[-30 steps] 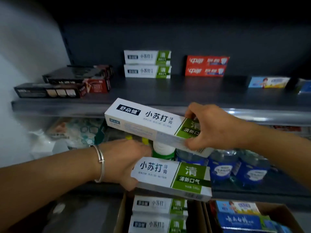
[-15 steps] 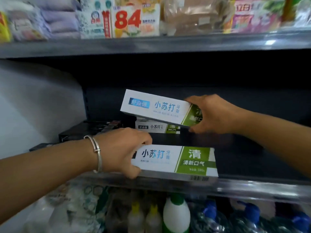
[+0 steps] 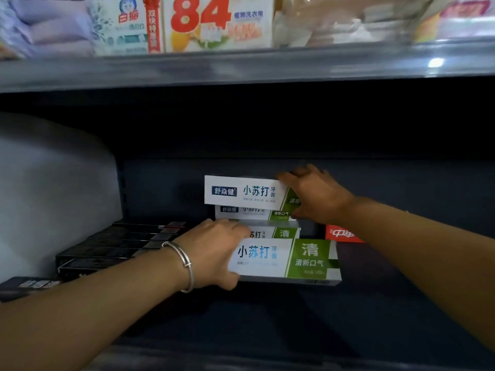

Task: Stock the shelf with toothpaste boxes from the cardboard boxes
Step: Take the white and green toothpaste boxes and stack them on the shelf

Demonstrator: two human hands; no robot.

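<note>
Dark shelf [image 3: 267, 311]: I am reaching both arms into it.

Right hand [image 3: 313, 195]: I am gripping the green end of a white-and-green top box [image 3: 241, 192], fingers over its upper edge and thumb under, holding it level on or just above the rear stack [image 3: 249, 214] of matching boxes at the back panel; whether it is touching I cannot tell.

Left hand [image 3: 214, 250], with a bracelet [image 3: 184, 263] at the wrist: I am clasping the left end of a front box [image 3: 292, 259], fingers curled over the top, thumb beneath. It is sitting face-forward just ahead of the rear stack.

Black boxes [image 3: 120, 245] are lying to the left; a red box [image 3: 341, 232] is peeking out behind my right forearm. Upper shelf [image 3: 241, 66] is carrying blurred packs [image 3: 187, 22].
</note>
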